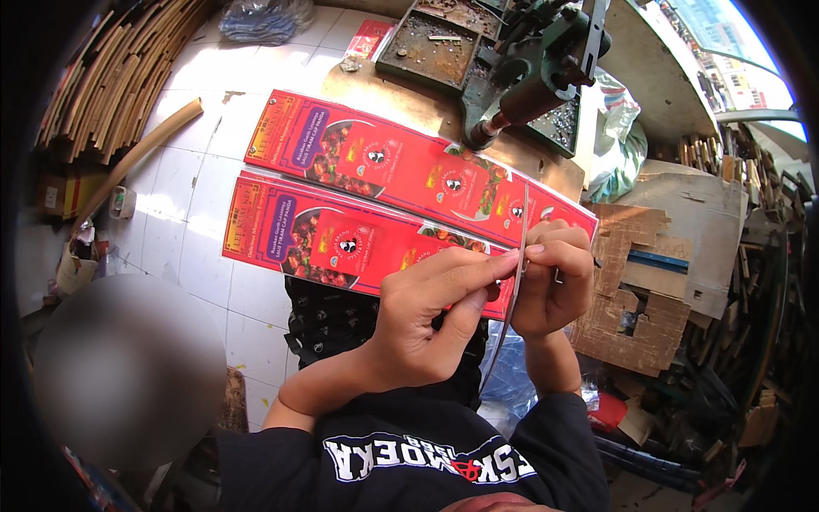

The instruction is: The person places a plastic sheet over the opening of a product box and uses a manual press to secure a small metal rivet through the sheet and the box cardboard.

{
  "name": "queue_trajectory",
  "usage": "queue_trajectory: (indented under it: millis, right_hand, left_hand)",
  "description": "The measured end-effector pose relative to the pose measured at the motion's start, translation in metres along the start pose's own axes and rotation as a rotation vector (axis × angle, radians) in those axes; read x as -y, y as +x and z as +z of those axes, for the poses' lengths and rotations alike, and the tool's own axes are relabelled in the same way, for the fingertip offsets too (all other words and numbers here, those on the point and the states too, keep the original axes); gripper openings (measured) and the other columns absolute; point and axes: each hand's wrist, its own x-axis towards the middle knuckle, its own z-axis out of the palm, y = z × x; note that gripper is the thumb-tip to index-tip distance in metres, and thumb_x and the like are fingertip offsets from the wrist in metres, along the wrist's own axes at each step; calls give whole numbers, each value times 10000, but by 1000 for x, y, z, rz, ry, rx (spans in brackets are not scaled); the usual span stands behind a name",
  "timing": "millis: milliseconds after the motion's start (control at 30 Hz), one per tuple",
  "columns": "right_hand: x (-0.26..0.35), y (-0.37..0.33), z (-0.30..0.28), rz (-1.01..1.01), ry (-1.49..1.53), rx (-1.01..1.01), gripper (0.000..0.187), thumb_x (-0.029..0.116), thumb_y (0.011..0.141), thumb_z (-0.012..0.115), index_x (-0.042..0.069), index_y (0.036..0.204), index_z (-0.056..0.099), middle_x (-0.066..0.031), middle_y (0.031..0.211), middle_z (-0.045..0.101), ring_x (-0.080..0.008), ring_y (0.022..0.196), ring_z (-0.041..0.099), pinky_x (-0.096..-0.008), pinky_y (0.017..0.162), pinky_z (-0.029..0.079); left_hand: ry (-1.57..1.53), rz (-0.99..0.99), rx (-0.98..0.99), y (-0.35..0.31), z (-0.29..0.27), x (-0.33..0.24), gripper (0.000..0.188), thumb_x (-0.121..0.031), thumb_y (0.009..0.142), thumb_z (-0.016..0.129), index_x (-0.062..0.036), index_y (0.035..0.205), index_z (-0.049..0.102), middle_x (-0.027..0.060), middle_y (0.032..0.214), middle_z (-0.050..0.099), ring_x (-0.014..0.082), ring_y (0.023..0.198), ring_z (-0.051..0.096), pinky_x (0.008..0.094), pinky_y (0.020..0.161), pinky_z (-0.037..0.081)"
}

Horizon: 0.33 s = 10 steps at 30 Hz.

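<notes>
Both hands meet over the right end of the printed boards. My left hand (431,307) is closed, its thumb and fingers pinching a thin flat panel (503,337) that is turned nearly edge-on. On the panel's other side my right hand (553,277) has its fingers curled, with thumb and fingertip closed at the same edge. Whatever small piece might lie between the fingertips is hidden. Beneath and beyond the hands lie two long red printed boards (341,243), (409,175) side by side, with pictures of food on them. The nearer one reaches under my left hand.
A dark green hand press (529,98) stands on the wooden bench just beyond the boards. Metal trays (426,51) with small metal parts sit beside it. Plastic bags (618,136) and cardboard (631,290) lie to the right. Wooden strips (102,81) are stacked at the far left.
</notes>
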Motion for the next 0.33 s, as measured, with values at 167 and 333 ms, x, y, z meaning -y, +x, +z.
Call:
queue_trajectory:
  millis: [167, 333]
  right_hand:
    - [3, -2, -6, 21, 111, -83, 80, 46, 948, 608, 0, 999, 568, -106, 850, 546, -160, 673, 528, -287, 600, 433]
    - [8, -4, -9, 66, 43, -76, 137, 130, 990, 592, 7, 1034, 550, -109, 908, 547, -167, 720, 552, -295, 650, 455]
  left_hand:
    - [57, 149, -68, 7, 22, 2, 270, 113, 842, 699, 35, 1100, 718, 140, 911, 709, 179, 765, 692, 260, 666, 544]
    - [153, 269, -154, 15, 30, 17, 306, 38, 818, 743, -19, 1118, 719, 131, 888, 713, 248, 780, 715, 301, 638, 556]
